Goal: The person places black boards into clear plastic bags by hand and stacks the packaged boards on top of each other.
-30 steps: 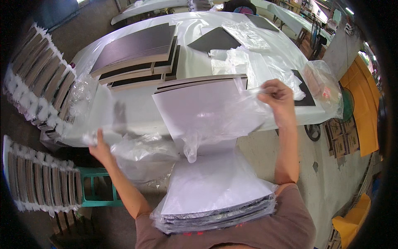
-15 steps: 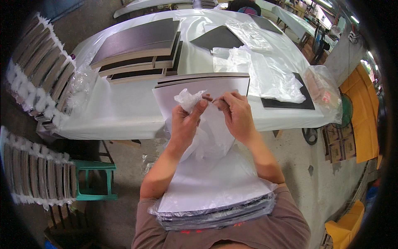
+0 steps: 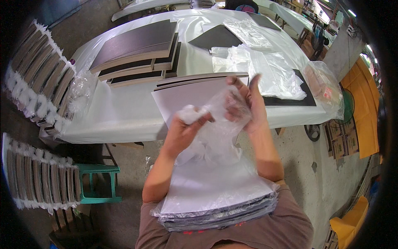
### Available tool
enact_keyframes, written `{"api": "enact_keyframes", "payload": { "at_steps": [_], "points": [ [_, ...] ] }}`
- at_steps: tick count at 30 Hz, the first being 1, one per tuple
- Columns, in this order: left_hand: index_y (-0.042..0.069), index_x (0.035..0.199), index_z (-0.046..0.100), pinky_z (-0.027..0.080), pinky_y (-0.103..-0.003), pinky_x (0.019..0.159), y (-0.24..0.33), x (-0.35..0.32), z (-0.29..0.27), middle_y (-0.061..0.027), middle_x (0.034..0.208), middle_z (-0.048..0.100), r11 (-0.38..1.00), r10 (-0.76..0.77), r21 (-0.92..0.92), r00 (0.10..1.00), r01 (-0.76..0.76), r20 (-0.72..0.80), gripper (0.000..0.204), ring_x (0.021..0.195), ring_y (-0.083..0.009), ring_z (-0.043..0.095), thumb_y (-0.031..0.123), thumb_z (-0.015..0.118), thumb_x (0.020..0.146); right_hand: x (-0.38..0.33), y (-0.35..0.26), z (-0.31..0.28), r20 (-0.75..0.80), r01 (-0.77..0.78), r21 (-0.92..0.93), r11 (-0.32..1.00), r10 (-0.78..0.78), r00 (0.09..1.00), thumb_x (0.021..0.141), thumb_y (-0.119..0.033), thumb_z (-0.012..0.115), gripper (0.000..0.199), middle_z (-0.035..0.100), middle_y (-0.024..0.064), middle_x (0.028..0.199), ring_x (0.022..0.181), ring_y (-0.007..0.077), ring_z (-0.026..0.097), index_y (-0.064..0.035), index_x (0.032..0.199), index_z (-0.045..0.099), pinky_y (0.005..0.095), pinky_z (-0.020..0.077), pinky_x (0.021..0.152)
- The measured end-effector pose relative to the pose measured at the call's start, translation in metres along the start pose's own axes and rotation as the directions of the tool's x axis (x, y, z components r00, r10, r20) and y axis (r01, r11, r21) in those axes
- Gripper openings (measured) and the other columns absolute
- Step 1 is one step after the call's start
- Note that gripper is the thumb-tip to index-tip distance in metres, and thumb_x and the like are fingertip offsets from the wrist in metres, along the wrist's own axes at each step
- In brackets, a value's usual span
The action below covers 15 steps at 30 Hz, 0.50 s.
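My left hand (image 3: 181,133) is closed on the bunched edge of a clear, thin plastic bag (image 3: 215,128). My right hand (image 3: 255,106) is raised beside it, fingers spread and thumb up, with the film lying against its fingers; motion blurs both. The bag hangs down toward a white-topped stack of flat panels (image 3: 211,184) on my lap, whose near edges are wrapped in plastic. Just beyond my hands, white panels with dark edges (image 3: 170,97) lean upright at the table's near edge.
On the white-covered table (image 3: 112,120) lie a stack of dark panels (image 3: 132,45) and a pile of clear plastic bags (image 3: 273,79). Plastic-wrapped panel stacks (image 3: 41,174) stand at left, by a green stool (image 3: 99,182). Cardboard boxes (image 3: 342,139) are at right.
My right hand has opened from a pinch and moved right and up, drawing the film out between my hands. My left hand has dropped slightly, still gripping the bag.
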<state>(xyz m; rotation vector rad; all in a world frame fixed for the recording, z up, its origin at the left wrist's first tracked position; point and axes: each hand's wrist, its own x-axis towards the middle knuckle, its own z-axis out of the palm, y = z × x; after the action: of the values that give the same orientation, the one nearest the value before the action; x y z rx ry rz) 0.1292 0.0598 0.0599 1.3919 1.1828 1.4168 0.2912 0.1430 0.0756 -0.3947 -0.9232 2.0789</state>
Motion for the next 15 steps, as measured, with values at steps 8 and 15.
{"api": "enact_keyframes", "payload": {
  "at_steps": [8, 15],
  "points": [
    [0.009, 0.084, 0.055, 0.043, -0.023, 0.058, -0.001, -0.004, -0.011, -0.0010, 0.071, 0.051, 0.654, -0.357, -0.743, 0.924, 0.142, -0.137, 0.025, 0.067, -0.0101, 0.051, 0.033, 0.048, 0.085, -0.002, 0.028, -0.030, 0.814, 0.180, -0.095, 0.979, -0.027, 0.580, 0.073, -0.024, 0.063, 0.024, 0.055, 0.0118, 0.098, 0.078, 0.0182, 0.056, 0.0000, 0.069, 0.060, 0.0283, 0.0454, 0.065],
    [0.006, 0.102, 0.050, 0.044, -0.025, 0.064, 0.003, -0.007, -0.028, -0.0049, 0.083, 0.053, 0.470, -0.068, -0.822, 0.915, -0.322, -0.398, 0.035, 0.076, -0.0127, 0.052, 0.037, 0.047, 0.084, -0.065, 0.023, -0.025, 0.561, -0.008, -0.211, 0.977, 0.128, 0.818, 0.042, -0.053, 0.073, 0.074, 0.059, 0.0119, 0.084, 0.076, 0.0227, 0.056, 0.0003, 0.090, 0.054, 0.0331, 0.0432, 0.069]
  ]
}}
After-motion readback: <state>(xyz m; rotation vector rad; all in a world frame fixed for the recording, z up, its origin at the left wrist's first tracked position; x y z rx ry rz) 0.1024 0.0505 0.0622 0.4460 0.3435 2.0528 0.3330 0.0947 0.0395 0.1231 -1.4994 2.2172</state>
